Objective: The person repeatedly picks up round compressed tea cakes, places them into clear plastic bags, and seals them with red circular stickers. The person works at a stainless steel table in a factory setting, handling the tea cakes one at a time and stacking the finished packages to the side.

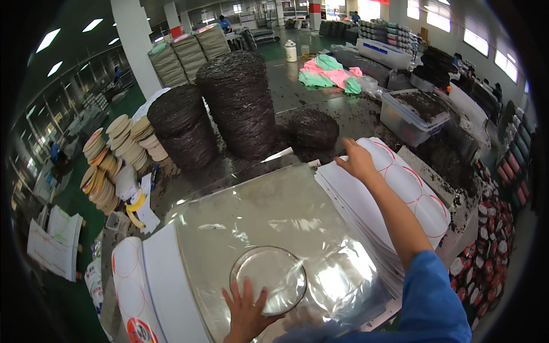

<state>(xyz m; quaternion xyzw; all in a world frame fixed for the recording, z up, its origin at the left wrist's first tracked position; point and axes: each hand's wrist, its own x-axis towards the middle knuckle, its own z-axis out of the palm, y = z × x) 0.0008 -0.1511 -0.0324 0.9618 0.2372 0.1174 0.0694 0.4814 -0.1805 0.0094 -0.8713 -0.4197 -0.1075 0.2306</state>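
Observation:
Clear plastic film [253, 206] lies in a glossy stack before me. My left hand [248, 313] is spread on it, fingertips over the lower left edge of a round, clear disc or ring [274, 278]; whether that lies on or under the top film I cannot tell. My right hand [358, 160] reaches to the far end of a stack of white paper sheets [356, 197], its fingers apart. Sheets printed with red circles [405, 180] curl along that stack's right side. More white sheets [165, 266] and a curled printed sheet [131, 274] lie left of the film.
Tall dark stacks of thin round sheets [236, 103] and a lower dark pile [313, 128] stand beyond the film. Piled tan discs [124, 141] and a banana [136, 203] are at left. At right is a plastic bin [407, 124] with dark scraps. People work far off.

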